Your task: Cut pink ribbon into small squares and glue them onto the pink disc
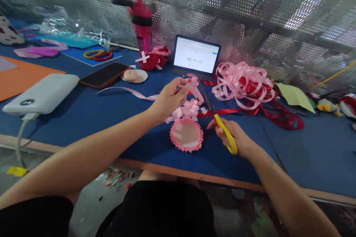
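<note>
My left hand pinches a folded piece of pink ribbon above the blue table. A long tail of that ribbon trails left across the table. My right hand grips yellow-handled scissors, whose blades point up toward the ribbon piece. Below the hands lies a pile of short pink ribbon cuttings and a round disc edged with pink ribbon loops.
A tangle of pink and red ribbon lies to the right. A tablet showing a timer, a pink bottle, a phone, a white power bank and an orange sheet stand around. Perforated metal wall behind.
</note>
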### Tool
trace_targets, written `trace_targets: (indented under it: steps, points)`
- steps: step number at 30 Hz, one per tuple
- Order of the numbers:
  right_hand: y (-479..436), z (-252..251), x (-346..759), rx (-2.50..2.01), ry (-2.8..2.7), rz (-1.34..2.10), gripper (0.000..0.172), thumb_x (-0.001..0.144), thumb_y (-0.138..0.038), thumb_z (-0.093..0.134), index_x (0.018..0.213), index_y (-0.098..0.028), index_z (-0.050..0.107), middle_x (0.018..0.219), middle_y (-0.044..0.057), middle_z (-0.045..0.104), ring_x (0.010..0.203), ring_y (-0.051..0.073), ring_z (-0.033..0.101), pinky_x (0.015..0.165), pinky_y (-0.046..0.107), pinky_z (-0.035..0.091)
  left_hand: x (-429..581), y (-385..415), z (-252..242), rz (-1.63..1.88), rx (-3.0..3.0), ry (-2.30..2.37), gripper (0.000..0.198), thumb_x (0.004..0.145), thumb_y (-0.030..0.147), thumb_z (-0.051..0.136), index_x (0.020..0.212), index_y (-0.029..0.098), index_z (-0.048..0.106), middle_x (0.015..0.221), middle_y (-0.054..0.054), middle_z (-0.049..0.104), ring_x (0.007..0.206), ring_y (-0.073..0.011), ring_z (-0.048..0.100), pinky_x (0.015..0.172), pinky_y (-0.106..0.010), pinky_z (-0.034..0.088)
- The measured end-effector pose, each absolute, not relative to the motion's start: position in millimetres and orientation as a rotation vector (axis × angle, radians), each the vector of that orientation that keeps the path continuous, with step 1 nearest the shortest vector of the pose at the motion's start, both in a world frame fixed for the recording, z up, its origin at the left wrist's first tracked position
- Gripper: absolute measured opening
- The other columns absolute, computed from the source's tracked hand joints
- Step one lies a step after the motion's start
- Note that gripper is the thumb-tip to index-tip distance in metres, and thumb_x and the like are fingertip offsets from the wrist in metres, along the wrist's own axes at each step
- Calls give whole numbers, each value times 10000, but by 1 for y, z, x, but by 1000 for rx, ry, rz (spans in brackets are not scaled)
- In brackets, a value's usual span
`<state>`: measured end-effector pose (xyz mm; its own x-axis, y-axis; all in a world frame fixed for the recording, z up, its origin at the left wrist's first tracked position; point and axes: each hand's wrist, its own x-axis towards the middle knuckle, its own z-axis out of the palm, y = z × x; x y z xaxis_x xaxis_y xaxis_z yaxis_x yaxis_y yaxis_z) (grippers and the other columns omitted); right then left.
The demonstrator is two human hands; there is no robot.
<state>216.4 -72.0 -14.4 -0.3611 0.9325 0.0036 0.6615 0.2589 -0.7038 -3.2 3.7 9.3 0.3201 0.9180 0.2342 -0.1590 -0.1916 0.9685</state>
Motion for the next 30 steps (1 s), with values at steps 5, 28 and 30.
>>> trace_targets:
  steps: [5,28,30]
  points:
    - [-74,-13,220,-1438,-2141,815,622,838,-714,273,1022,-191,555,644,-4,478,523,126,458,485,239,356,-4,3,12,1195,1344,752,123,889,129,413,779,181,428,495,75,337,424,-41,262,409,-194,172]
    - [-71,-2,215,-1489,-2399,673,695,820,-747,232,988,-162,568,742,53,581,614,168,511,577,274,354,-7,4,11,1000,1422,700,158,871,206,514,730,147,475,568,-14,640,379,-10,348,388,-152,218]
    - [-72,-2,214,-1499,-2403,682,697,812,-754,244,977,-158,566,746,53,582,618,168,509,577,273,351,-7,4,11,994,1429,708,148,850,187,535,718,142,486,548,-11,628,376,-8,335,387,-154,202]
